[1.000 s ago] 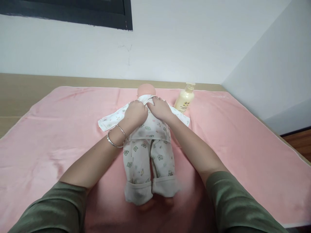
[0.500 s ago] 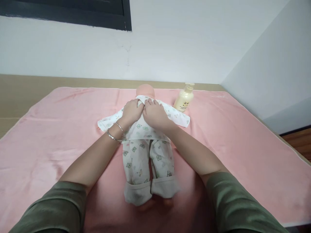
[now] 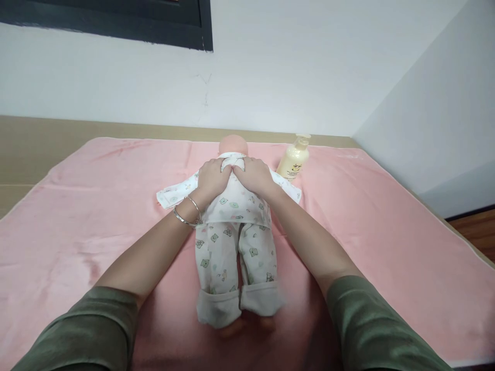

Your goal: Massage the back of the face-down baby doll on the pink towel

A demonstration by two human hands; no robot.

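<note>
A baby doll in a white, print-patterned top and trousers lies stretched out, its bald head at the far end and no face showing. My left hand rests flat on the left of its upper back, fingers extended. Opposite it, my right hand lies on the right side of the upper back, palm down. The two thumbs point inward and nearly meet at the middle. Both hands press on the cloth without gripping it. The doll's sleeves spread out to either side, and its trouser cuffs are folded up.
A pale yellow pump bottle stands beyond the doll's right sleeve. Beneath everything is a pink cloth over a wooden surface. A white wall rises behind, with another wall at the right.
My right hand has shifted right, from the middle of the doll's upper back toward its right side, and its fingers now angle outward. My left hand has stayed nearly in place.
</note>
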